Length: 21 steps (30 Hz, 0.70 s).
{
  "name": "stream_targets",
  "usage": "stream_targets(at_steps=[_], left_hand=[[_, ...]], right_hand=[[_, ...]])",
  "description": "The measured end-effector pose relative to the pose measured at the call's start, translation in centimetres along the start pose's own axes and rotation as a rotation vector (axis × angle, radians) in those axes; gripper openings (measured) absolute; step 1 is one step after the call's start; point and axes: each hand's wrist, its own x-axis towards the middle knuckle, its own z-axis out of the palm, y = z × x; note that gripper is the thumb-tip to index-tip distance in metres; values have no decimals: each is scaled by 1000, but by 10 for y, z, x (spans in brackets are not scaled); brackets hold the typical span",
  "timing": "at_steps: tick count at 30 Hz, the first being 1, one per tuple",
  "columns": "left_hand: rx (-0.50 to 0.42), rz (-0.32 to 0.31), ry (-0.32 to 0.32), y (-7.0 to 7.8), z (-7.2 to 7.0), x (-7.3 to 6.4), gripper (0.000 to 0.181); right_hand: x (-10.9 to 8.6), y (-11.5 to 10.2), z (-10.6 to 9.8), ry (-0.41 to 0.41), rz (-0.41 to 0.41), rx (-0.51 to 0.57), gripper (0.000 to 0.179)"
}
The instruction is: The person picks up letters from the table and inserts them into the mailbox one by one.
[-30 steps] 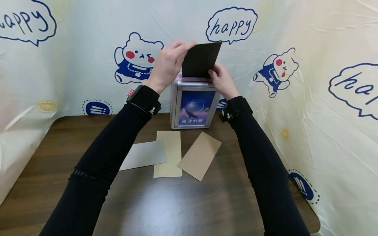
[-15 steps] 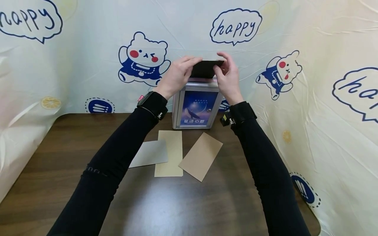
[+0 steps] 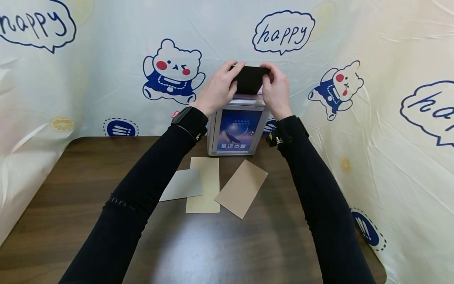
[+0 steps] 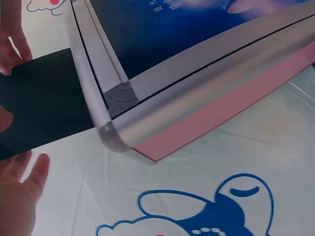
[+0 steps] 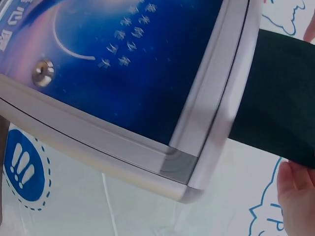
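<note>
A flat black envelope [image 3: 250,81] stands at the top of a silver-framed box [image 3: 212,130] with a blue picture panel. My left hand [image 3: 219,87] pinches its left edge, and my right hand [image 3: 278,91] pinches the upper right corner between thumb and fingers. In the left wrist view the envelope [image 4: 44,103] shows beyond the box's rounded frame, fingertips along its edges. The right wrist view shows the envelope [image 5: 275,93] past the frame, beside a round lock [image 5: 43,73] on the panel. Its lower edge is hidden behind the box's front rim.
In front of the box, a grey envelope [image 3: 182,185] overlaps a cream envelope [image 3: 203,204], with a tan envelope [image 3: 242,189] to their right. All lie on the brown wooden table [image 3: 220,248]. A printed curtain [image 3: 117,59] hangs close behind and beside the table.
The black envelope has dropped; less shows above the box than a second ago. My right hand has moved up its right edge. In the last half second the envelope has risen slightly.
</note>
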Motion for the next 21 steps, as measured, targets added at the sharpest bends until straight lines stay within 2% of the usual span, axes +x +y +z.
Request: stream_targets(at_steps=[6, 9, 13, 17, 21], left_hand=[[20, -107, -92, 6, -6, 11, 55], [52, -150, -188, 4, -4, 9, 57], [76, -159, -295, -5, 3, 2, 56], [61, -150, -307, -15, 8, -4, 52], [49, -170, -302, -21, 8, -9, 52]], right_hand=[[13, -2, 1, -19, 56, -48, 36], [11, 1, 5, -61, 96, -66, 34], [4, 9, 11, -115, 140, -72, 32], [-1, 15, 14, -114, 128, -87, 32], [-4, 19, 14, -112, 90, -89, 31]])
